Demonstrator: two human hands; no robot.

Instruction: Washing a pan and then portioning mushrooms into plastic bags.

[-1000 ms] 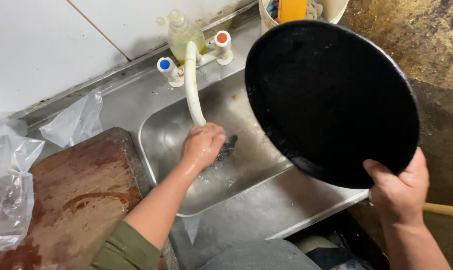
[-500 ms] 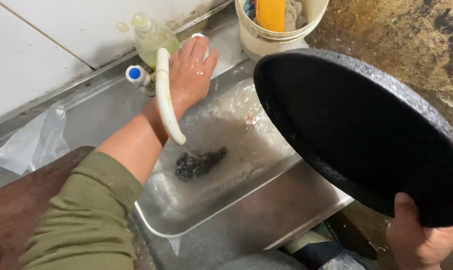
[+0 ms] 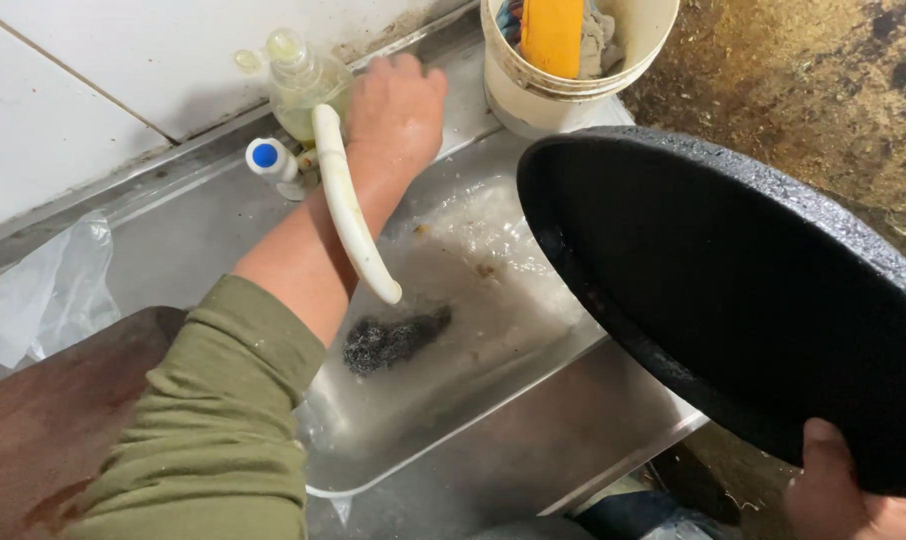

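The left hand (image 3: 398, 110) reaches to the far side of the steel sink (image 3: 443, 420), behind the white curved tap spout (image 3: 351, 215); its back faces the camera and its fingers curl down over something at the tap's base that is hidden under the palm, so whether its grip is pressed together on anything cannot be told. The olive-green sleeve (image 3: 208, 430) of that arm fills the near left. Just left of the hand stand a blue-capped tap knob (image 3: 268, 158) and, behind the spout, a clear soap bottle (image 3: 298, 80) of pale yellow liquid against the white tiled wall (image 3: 83, 70). The right hand (image 3: 843, 495), at the near right corner, pinches the near edge of a large black round pan (image 3: 763, 320) with the thumb laid on its inner face; the pan is tilted, its dark inside turned to the camera, and it hangs over the right edge of the sink. In the wet basin, below the spout's tip, lies a dark wad of steel wool (image 3: 393, 338). At the far side, right of the left hand, a white bucket (image 3: 533, 85) holds a yellow object and cloths. On the left lie a clear plastic bag (image 3: 48, 290) and a reddish-brown board (image 3: 53, 420) on the steel bench (image 3: 183, 230).
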